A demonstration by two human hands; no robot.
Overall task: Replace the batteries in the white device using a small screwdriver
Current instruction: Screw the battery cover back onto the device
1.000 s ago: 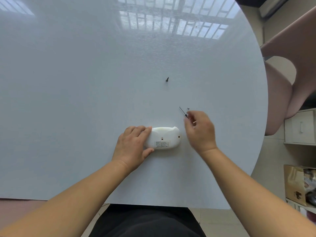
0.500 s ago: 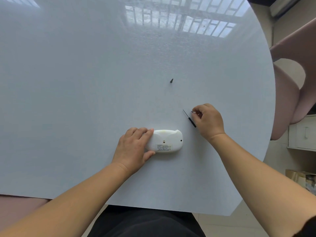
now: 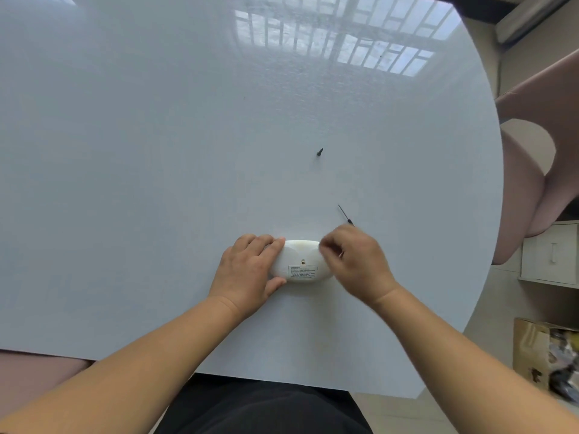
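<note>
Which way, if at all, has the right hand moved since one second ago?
Yes. The right hand has moved nearer, leaving the screwdriver on the table, and now covers the right end of the white device.

A single head-worn view looks forward and steeply down from above the near edge of a round white table; the wide lens bends the table's right rim into a curve; both forearms enter from the bottom corners, and the left hand and right hand sit close below the lens, slightly right of centre; the far tabletop reflects a window; a cabinet shows beyond the right edge; no second view overlaps.
</note>
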